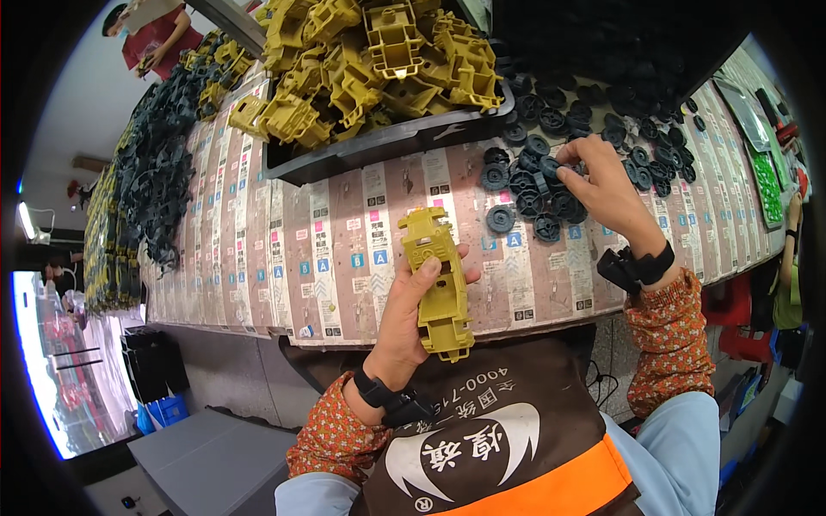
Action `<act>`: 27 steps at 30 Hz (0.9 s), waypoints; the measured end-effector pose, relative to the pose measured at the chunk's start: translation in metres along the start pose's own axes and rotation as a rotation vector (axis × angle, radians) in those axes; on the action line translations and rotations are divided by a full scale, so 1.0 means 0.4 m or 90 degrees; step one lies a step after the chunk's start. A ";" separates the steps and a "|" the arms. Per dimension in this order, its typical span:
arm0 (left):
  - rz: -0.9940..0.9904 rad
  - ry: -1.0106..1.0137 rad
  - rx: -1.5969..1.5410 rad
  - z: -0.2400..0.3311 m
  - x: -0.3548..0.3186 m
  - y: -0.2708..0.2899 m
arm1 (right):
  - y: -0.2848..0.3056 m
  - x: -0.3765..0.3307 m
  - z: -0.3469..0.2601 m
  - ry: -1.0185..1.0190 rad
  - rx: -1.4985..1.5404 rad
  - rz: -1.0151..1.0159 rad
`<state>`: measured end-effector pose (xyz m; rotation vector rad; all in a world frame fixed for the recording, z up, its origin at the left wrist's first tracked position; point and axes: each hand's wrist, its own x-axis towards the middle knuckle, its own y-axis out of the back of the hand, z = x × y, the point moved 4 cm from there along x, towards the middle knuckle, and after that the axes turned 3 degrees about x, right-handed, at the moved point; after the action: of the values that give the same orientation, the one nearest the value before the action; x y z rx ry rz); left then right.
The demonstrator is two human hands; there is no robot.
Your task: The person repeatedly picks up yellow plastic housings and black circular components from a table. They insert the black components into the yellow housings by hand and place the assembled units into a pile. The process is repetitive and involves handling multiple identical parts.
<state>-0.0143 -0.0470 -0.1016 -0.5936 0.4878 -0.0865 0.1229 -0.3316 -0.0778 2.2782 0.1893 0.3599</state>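
Observation:
My left hand (403,314) is wrapped round a long yellow plastic toy-vehicle chassis (446,301), its thumb on the upper face. The chassis is held above the near edge of the table, its open frame facing up. Over the loose pile of small black plastic wheels (523,182), my right hand (609,191) is closed, thumb and forefinger pinching a black wheel (549,167) at the pile's upper right. Its other fingers are partly hidden behind the hand.
A black bin (387,148) heaped with yellow chassis (327,77) stands at the far side. More black wheels (662,159) lie to the right. Dark plastic parts (159,163) are stacked at the left. Another person (163,43) is at the far left; a green tray (764,185) is far right.

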 end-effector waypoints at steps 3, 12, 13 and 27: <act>0.012 0.009 0.002 -0.003 -0.002 0.008 | -0.013 0.000 0.017 -0.038 0.042 -0.017; 0.009 -0.001 -0.047 -0.001 -0.010 0.010 | -0.005 0.027 -0.039 -0.006 0.017 0.007; 0.011 -0.006 -0.054 0.001 -0.013 0.010 | 0.000 0.018 -0.054 0.037 0.012 0.018; -0.028 0.031 -0.007 0.007 -0.045 -0.011 | -0.180 -0.191 -0.274 -0.154 0.709 -0.084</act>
<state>-0.0284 -0.0454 -0.0895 -0.6145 0.5231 -0.1405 0.0141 -0.2257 -0.0767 3.3399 0.5062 -0.1632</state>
